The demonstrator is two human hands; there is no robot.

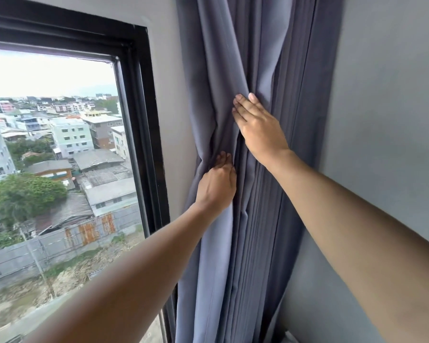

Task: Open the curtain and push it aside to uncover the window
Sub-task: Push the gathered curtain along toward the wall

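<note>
1. Two hands press the curtain [253, 70]. The right hand [259, 126] lies flat, fingers [243, 105] straight and unclenched, gripping nothing, likely to pack the pleats.
2. The left hand [217, 184], below it, has its fingertips tucked into a fold; whether they pinch cloth is hidden.
3. Beyond the fingers the curtain hangs bunched against the wall [386, 95].
4. Left of both hands, the window [60, 120] is uncovered, so the task looks nearly finished.

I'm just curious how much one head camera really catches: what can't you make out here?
- Curtain top and rail: cut off by the head view's upper edge.
- Left hand fingers: tips buried in the folds.
- Window left side: cut off by the frame edge.
- Curtain's hem: below the frame edge.
</note>
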